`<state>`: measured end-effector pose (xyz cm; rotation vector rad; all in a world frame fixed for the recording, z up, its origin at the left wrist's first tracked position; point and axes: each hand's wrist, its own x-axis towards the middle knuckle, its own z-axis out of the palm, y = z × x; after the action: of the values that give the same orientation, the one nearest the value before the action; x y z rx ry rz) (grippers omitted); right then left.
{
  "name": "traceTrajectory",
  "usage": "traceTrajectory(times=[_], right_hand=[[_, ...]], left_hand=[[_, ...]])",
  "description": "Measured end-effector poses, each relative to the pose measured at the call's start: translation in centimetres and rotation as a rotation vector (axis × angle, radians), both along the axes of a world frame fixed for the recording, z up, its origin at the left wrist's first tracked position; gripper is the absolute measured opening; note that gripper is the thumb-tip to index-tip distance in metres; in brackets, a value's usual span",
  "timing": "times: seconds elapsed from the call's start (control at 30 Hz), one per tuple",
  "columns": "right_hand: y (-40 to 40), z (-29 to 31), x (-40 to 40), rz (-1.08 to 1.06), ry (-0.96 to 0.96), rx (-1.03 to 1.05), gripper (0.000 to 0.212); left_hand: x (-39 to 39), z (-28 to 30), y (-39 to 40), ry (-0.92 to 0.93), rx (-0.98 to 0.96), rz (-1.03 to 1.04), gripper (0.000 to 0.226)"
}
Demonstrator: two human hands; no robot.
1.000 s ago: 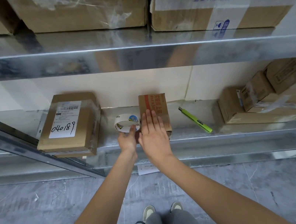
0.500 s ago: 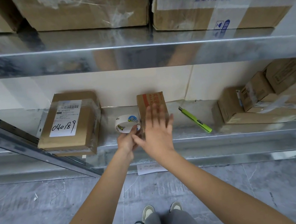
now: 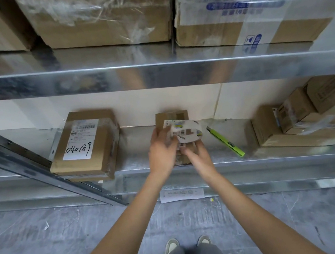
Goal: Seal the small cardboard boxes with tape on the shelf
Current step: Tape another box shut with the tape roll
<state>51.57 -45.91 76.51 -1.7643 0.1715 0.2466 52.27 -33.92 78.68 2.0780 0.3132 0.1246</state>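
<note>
**A:** So, what sits on the metal shelf [image 3: 277, 159], going from the left?

**B:** First, a brown cardboard parcel with a white label and handwritten digits [image 3: 85, 146], lying flat near the left end of the shelf. To its right, about mid-shelf, stands the small brown cardboard box [image 3: 171, 118], close to the pale back wall.

**A:** And the hands?

**B:** Both are raised in front of that small box. The left hand [image 3: 162, 151] has its fingers curled round the white roll of clear packing tape [image 3: 187, 131], holding it up over the box. The right hand [image 3: 199, 158] is just below the roll, fingers reaching toward it; motion blur hides whether they pinch the tape, so I cannot tell its grasp.

**A:** Further right?

**B:** A slim lime-green utility knife [image 3: 226, 141] lies on the shelf, apart from the small box. Beyond it, a cluster of brown cardboard boxes wrapped in clear film [image 3: 305, 118] fills the right end.
</note>
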Motion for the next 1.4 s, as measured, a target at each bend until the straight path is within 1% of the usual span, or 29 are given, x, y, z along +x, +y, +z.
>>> traceTrajectory(times=[0.07,0.13,0.27,0.37,0.43,0.47,0.5,0.57,0.63,0.7,0.77,0.87,0.9,1.03,1.1,1.13,1.2,1.27,1.3,1.33,1.37,1.4], right_hand=[[-0.1,-0.1,-0.1,-0.030,-0.005,0.009,0.042],[-0.1,-0.4,-0.1,-0.051,0.019,-0.028,0.045],[0.0,-0.4,-0.2,-0.076,0.074,-0.137,0.055],[-0.8,-0.3,-0.3,-0.070,0.034,-0.171,0.064],[-1.7,-0.5,-0.2,-0.052,-0.029,-0.202,0.081],[-2.2,-0.5,-0.2,-0.025,-0.082,-0.255,0.091],[-2.7,-0.6,0.0,0.018,-0.152,-0.353,0.095],[-3.4,-0.8,0.5,0.143,-0.309,-0.654,0.089],[-3.7,-0.7,0.6,0.210,-0.355,-0.871,0.088],[-4.1,-0.4,0.4,0.227,-0.352,-0.956,0.090],[-4.5,-0.7,0.4,0.242,-0.329,-0.999,0.093],[-4.8,-0.8,0.6,0.248,-0.304,-1.019,0.097],[-4.8,-0.7,0.6,0.249,-0.300,-1.022,0.097],[-4.7,-0.7,0.5,0.266,-0.299,-1.034,0.098],[-4.7,-0.6,0.5,0.264,-0.299,-1.031,0.097],[-4.8,-0.6,0.6,0.266,-0.294,-1.029,0.096],[-4.8,-0.6,0.5,0.272,-0.283,-1.032,0.096],[-4.7,-0.6,0.5,0.271,-0.280,-1.031,0.096],[-4.7,-0.5,0.5,0.270,-0.276,-1.031,0.095],[-4.7,-0.4,0.5,0.273,-0.268,-1.034,0.094],[-4.7,-0.3,0.5,0.278,-0.261,-1.038,0.094],[-4.7,-0.3,0.4,0.281,-0.257,-1.042,0.094]], left_hand=[[0.1,-0.2,-1.5,0.047,0.195,-0.033,0.040],[0.2,-0.4,-2.6,0.111,0.278,-0.015,0.044],[0.7,-0.3,-3.3,0.173,0.356,0.005,0.040],[0.8,0.2,-3.5,0.130,0.361,-0.038,0.033],[0.8,0.4,-3.4,0.083,0.328,-0.051,0.026],[0.8,0.5,-3.2,0.078,0.309,-0.049,0.024],[0.8,0.5,-2.9,0.083,0.294,-0.050,0.023],[0.8,0.8,-2.4,0.102,0.281,-0.068,0.022],[0.8,1.2,-2.4,0.118,0.286,-0.100,0.021],[0.8,1.6,-2.6,0.117,0.303,-0.155,0.022],[0.6,2.0,-2.7,0.106,0.333,-0.206,0.030],[0.1,1.9,-1.8,0.066,0.390,-0.225,0.055],[-0.2,2.0,-1.0,0.046,0.422,-0.224,0.059],[-1.0,2.5,3.4,-0.049,0.543,-0.238,0.061],[-1.3,2.2,4.8,-0.036,0.608,-0.258,0.059],[-1.3,1.6,5.1,-0.013,0.608,-0.258,0.059],[-1.1,-0.3,5.2,0.017,0.547,-0.216,0.062],[-0.5,-2.9,4.9,0.020,0.354,-0.086,0.061],[-0.2,-3.8,4.4,0.030,0.188,0.016,0.057],[0.1,-4.3,3.8,0.054,-0.050,0.146,0.051],[0.3,-4.4,2.9,0.113,-0.325,0.280,0.045],[0.3,-4.4,2.0,0.201,-0.586,0.367,0.040]])
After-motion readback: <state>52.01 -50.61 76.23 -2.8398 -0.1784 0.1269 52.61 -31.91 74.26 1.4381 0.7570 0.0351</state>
